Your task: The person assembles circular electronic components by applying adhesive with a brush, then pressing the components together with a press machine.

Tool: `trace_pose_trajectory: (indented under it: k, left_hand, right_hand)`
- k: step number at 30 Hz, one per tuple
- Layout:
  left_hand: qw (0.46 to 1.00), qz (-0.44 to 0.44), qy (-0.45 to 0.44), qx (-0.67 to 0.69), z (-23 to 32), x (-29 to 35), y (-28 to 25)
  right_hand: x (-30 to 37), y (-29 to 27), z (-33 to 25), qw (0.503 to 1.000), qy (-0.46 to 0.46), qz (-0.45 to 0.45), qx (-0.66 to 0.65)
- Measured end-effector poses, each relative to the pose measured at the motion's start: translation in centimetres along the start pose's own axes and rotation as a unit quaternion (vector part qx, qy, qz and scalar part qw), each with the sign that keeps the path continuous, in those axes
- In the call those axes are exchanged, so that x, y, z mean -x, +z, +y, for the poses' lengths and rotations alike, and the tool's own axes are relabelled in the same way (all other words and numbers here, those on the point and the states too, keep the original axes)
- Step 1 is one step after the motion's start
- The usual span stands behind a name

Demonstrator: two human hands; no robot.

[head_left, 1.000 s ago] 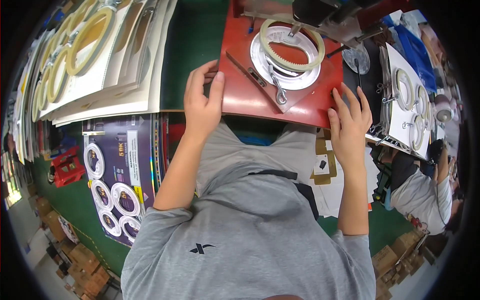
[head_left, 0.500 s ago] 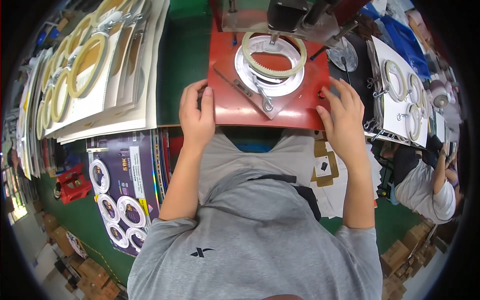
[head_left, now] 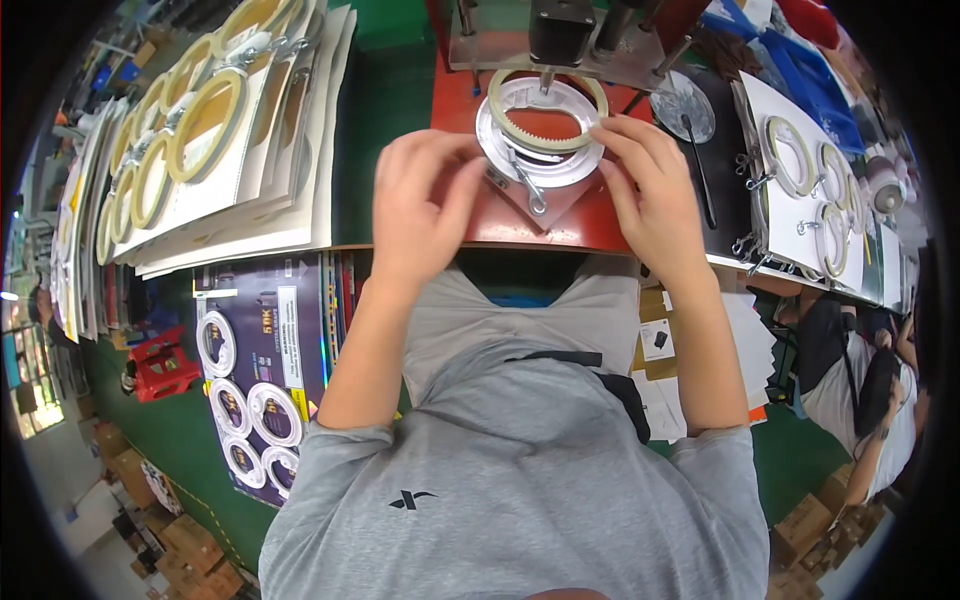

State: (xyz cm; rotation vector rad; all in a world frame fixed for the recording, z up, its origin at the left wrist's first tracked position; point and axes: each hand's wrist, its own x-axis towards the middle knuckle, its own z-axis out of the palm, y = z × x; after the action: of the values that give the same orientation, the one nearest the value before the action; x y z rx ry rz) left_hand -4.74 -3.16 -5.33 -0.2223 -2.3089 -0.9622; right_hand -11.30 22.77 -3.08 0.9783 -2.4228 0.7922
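Observation:
On the red press base (head_left: 450, 105) lies a white plastic ring (head_left: 572, 176), with a cream toothed ring (head_left: 604, 108) resting tilted on it. A metal eye hook (head_left: 532, 190) lies over the near edge of the white ring, above a brown corner plate (head_left: 545, 215). My left hand (head_left: 425, 205) is at the ring's left, thumb and curled fingers apart with nothing seen between them. My right hand (head_left: 655, 195) reaches the rings' right edge, fingers and thumb apart, fingertips at the cream ring; whether they touch it I cannot tell.
A press head with a black block (head_left: 560, 32) and clear plate hangs over the rings. Stacked white boards (head_left: 290, 215) with cream rings stand left; another white board (head_left: 790, 215) with rings and hooks stands right. A clear round dish (head_left: 690, 108) with a black stick lies nearby.
Both hands have left the sides of the red base and moved inward toward the rings. The rings stay under the press head; the view has shifted slightly.

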Motion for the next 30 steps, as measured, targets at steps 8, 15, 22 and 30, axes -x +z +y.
trace_pose_trajectory:
  k: [8, 15, 22, 30]
  left_hand:
    - [0.988, -0.103, 0.102, -0.054, 2.8, -3.0, 2.8]
    - [0.983, -0.148, 0.105, -0.008, 2.7, -4.0, 2.1]
    - [0.979, -0.183, 0.088, 0.022, 1.9, -4.0, -0.1]
    - [0.968, -0.237, 0.075, 0.028, 0.2, -4.4, -0.4]
  right_hand:
    - [-1.1, 2.5, 1.8, 0.998, -0.053, -0.014, -0.040]
    - [-1.3, 2.6, 2.8, 0.997, -0.062, -0.020, -0.041]
    - [-1.6, 3.0, 0.8, 0.998, -0.054, 0.009, -0.014]
    - [-1.5, 3.9, -0.3, 0.999, -0.017, 0.025, -0.032]
